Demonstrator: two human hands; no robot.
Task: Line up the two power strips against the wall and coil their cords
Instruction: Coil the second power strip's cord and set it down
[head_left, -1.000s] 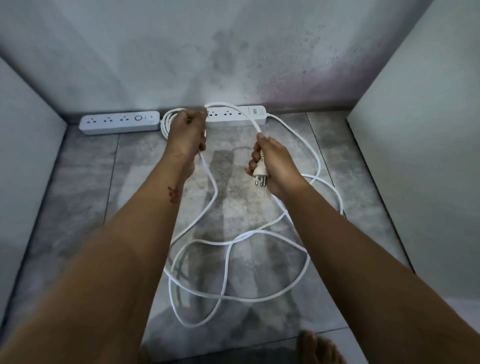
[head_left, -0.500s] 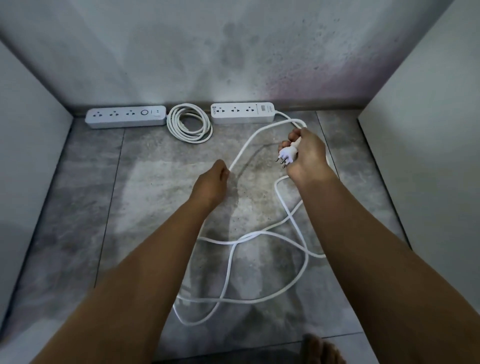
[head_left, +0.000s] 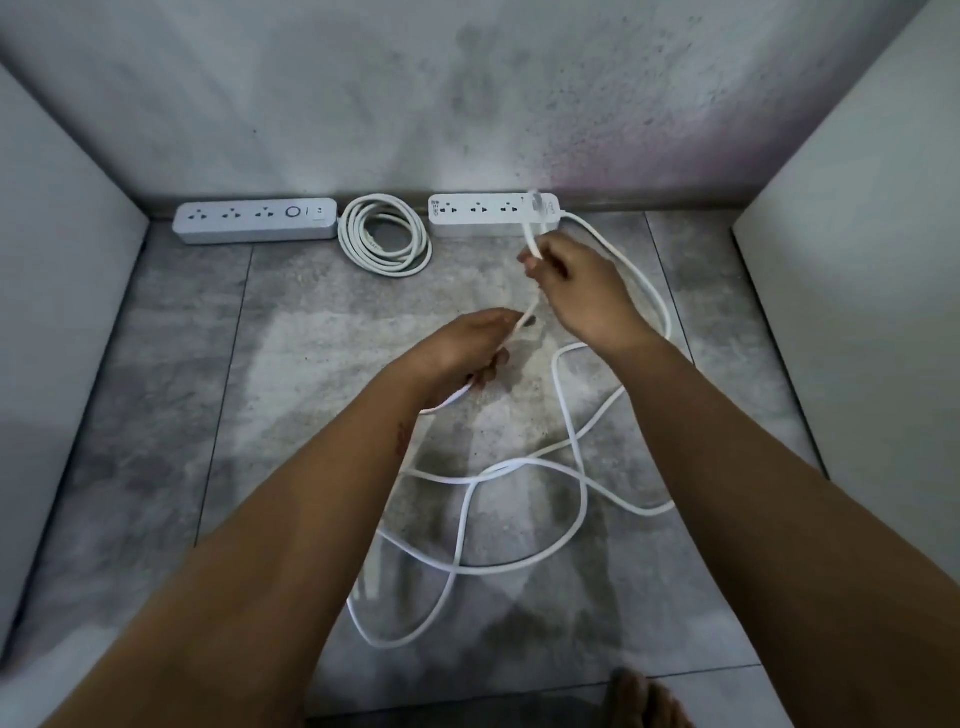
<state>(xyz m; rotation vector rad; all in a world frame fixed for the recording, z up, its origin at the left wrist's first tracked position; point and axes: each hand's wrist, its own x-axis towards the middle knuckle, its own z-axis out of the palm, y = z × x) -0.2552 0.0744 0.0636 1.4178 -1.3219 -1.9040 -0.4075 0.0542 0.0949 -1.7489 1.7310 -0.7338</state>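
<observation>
Left power strip (head_left: 254, 221) and right power strip (head_left: 478, 215) lie against the wall (head_left: 467, 104), a coiled cord (head_left: 384, 241) between them. Right hand (head_left: 576, 291) pinches the loose cord (head_left: 557, 379) to anchor a first loop; left hand (head_left: 467, 348) curls round it lower down (probably feeding slack); the rest sprawls on the floor (head_left: 311, 415).

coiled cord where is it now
Head view: the coiled cord lies on the floor by the back wall, between the left power strip and the right power strip.
</observation>
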